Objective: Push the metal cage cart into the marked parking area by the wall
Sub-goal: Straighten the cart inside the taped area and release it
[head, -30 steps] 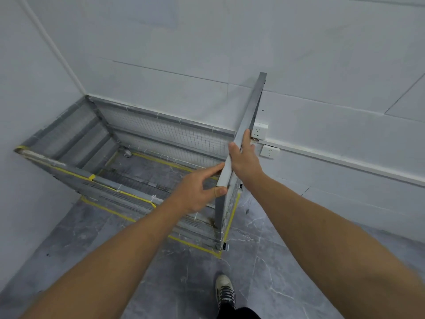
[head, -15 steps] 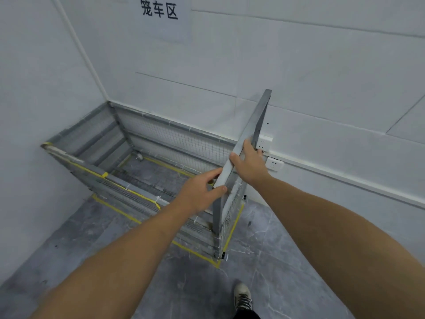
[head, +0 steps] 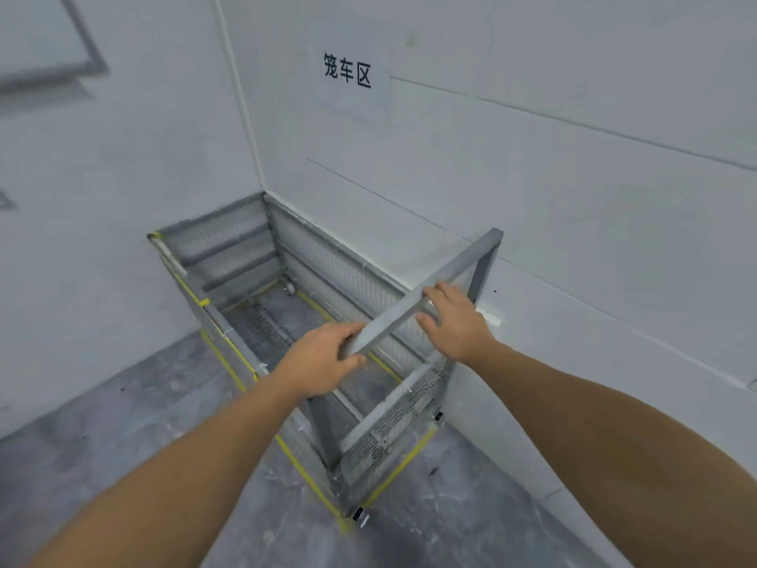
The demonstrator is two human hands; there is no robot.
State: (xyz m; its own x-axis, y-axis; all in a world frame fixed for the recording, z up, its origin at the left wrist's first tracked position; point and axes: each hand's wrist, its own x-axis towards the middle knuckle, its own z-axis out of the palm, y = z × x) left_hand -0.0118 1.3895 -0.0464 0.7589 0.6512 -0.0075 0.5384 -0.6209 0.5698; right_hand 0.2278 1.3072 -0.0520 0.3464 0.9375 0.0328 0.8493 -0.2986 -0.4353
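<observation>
The grey wire-mesh metal cage cart (head: 286,317) stood in the corner, long axis along the wall, inside the yellow floor tape (head: 393,473). The left hand (head: 323,362) gripped its near top rail's end; the right hand (head: 452,321) rested there, fingers loose, nearer the wall.

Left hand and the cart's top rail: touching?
Touching. The head view shows the left hand wrapped around the near end of the top rail, thumb and fingers closed on it.
</observation>
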